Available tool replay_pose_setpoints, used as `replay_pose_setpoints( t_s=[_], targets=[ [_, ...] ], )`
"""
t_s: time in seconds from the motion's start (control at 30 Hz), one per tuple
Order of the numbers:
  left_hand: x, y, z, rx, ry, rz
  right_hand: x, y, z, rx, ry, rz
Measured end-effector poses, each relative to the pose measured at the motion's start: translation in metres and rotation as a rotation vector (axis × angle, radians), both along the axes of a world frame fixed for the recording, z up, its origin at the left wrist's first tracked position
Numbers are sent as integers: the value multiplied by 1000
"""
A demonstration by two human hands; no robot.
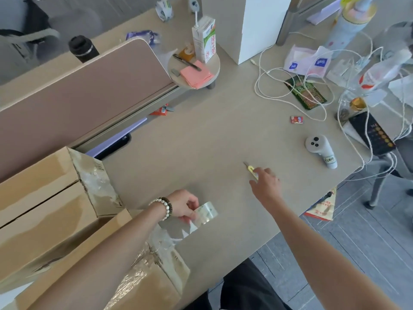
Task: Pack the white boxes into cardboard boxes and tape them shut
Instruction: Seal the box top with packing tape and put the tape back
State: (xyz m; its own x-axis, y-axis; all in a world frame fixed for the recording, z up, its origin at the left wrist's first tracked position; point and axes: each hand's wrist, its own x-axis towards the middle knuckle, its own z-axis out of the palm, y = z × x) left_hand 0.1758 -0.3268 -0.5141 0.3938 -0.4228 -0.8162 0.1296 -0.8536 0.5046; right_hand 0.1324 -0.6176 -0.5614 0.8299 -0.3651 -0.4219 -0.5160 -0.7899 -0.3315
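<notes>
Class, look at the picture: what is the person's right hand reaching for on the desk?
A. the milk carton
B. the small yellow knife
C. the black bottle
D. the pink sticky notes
B: the right hand has its fingers on the small yellow knife lying on the desk, while the left hand holds the roll of clear tape.

Matt brown cardboard boxes (44,211) at lower left, patched with crinkled glossy clear tape. Glossy transparent tape roll (206,213) at bottom centre. Smooth matt beige desk (201,135). Yellow plastic cutter (251,170), metal blade. Pink paper notes (195,73) at upper centre.
</notes>
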Motion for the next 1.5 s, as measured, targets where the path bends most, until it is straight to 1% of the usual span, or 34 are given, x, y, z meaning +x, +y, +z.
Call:
replay_pose_setpoints(
  t_s=[0.07,0.2,0.3,0.47,0.63,0.77,0.93,1.1,1.2,1.33,1.4,1.5],
  targets=[
    [1,-1,-1,-5,26,8,9,-6,-5,-54,0,11],
    [0,-1,-2,4,43,24,19,-9,-16,-94,2,-3],
    [0,0,-2,-1,49,30,23,-10,-21,-73,8,-20],
    [0,-1,-2,13,44,29,27,-13,-24,173,12,-121],
    [2,-1,-2,10,26,9,19,-9,-25,280,8,-152],
    [4,-1,-3,-3,23,-26,-1,6,-9,431,16,-190],
    [5,3,-3,-47,-36,-77,-37,38,25,495,-37,-181],
    [4,5,-4,-98,-50,-72,-82,79,60,566,-98,-223],
    [1,6,-4,-122,-75,-82,-111,109,80,571,-78,-195],
    [3,7,-5,-141,-99,-107,-132,146,93,559,-26,-56],
    [4,8,-6,-148,-77,-89,-133,162,94,513,-50,38],
    [4,9,-5,-139,-57,-78,-129,176,94,387,-96,164]
  ],
)
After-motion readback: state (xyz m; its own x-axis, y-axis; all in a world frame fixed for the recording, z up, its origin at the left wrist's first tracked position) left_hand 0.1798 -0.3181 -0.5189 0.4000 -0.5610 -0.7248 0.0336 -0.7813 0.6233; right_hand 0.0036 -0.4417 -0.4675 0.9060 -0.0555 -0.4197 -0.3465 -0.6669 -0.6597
